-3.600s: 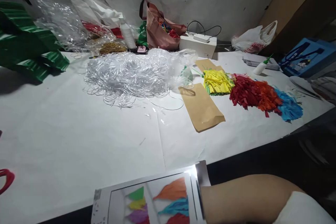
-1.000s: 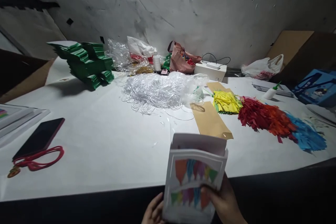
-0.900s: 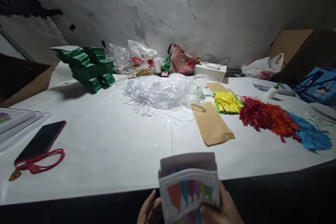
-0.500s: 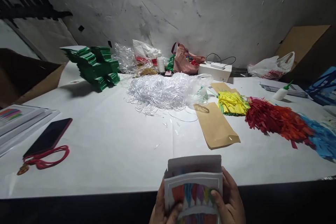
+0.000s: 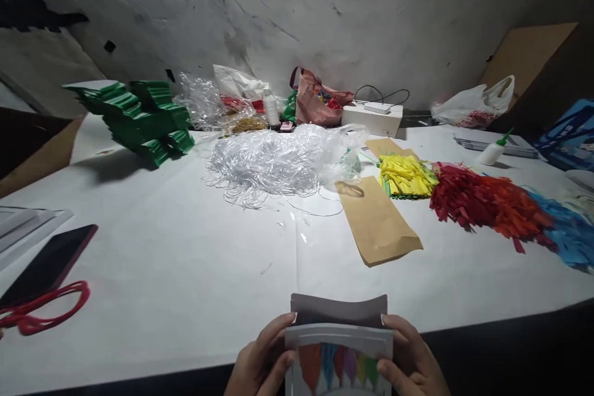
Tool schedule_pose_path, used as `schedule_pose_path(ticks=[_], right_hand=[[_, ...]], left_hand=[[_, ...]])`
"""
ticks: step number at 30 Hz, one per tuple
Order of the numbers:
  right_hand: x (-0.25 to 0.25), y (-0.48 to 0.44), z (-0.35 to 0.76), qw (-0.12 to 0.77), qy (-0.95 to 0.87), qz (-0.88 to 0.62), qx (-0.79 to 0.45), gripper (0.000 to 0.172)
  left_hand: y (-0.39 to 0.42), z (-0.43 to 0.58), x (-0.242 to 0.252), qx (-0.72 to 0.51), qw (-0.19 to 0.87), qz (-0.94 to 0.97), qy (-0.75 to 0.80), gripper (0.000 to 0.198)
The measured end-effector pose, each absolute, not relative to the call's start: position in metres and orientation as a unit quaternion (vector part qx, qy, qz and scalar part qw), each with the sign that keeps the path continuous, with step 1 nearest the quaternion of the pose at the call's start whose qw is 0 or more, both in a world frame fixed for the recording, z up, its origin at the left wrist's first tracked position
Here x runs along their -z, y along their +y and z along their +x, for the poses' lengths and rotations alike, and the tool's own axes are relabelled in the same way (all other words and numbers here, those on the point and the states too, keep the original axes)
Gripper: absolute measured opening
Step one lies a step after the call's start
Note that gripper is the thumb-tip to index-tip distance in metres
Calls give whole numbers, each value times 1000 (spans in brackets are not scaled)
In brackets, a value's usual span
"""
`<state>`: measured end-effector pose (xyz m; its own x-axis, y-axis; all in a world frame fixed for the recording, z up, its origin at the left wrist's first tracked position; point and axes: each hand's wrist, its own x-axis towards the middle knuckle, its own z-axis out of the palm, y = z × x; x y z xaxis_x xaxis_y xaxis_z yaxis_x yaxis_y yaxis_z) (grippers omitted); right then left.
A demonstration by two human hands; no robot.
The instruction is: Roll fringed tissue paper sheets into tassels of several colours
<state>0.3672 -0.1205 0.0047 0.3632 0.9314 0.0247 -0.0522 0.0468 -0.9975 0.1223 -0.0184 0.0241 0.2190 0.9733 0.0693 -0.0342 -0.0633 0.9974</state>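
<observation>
At the bottom of the view both hands grip a white printed packet (image 5: 340,346) showing coloured pennant flags, held upright over the near table edge. My left hand (image 5: 260,362) wraps its left side with the thumb on the front. My right hand (image 5: 411,359) clasps the right side the same way. The packet's grey open top bows slightly toward me.
The table wears a white sheet (image 5: 185,260). On it lie a brown paper bag (image 5: 378,229), a white plastic string heap (image 5: 273,158), yellow (image 5: 406,176), red and orange (image 5: 487,207) and blue fringe (image 5: 563,229), green paper stacks (image 5: 139,117), a glue bottle (image 5: 494,150), and a phone (image 5: 44,266) with red cord.
The packet, first lying at the table edge, came up into both hands, then sank lower toward me. My fingers shifted to grip both sides. The view swung slightly right.
</observation>
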Motion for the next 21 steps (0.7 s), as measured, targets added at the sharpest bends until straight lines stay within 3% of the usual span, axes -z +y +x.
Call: schedule_pose_path(ticks=[4,9,15,17,21], right_hand=[[-17,-118,379,605,-400,-547,-418,42],[-14,-115,395,572,-483,-538,-387,29],[-16,-108,395,626,-503,-535,-262,15],[-23,-105,392,646,-480,-526,-276,9],[-31,-102,385,687,-384,-501,-361,17]], left_hand=[[-3,115,-30,-363,553,642,388,31],[-11,124,-22,-376,541,641,393,25],[-11,137,-33,-417,547,653,317,11],[-12,144,-38,-416,585,617,322,15],[-19,161,-47,-435,636,480,419,29]])
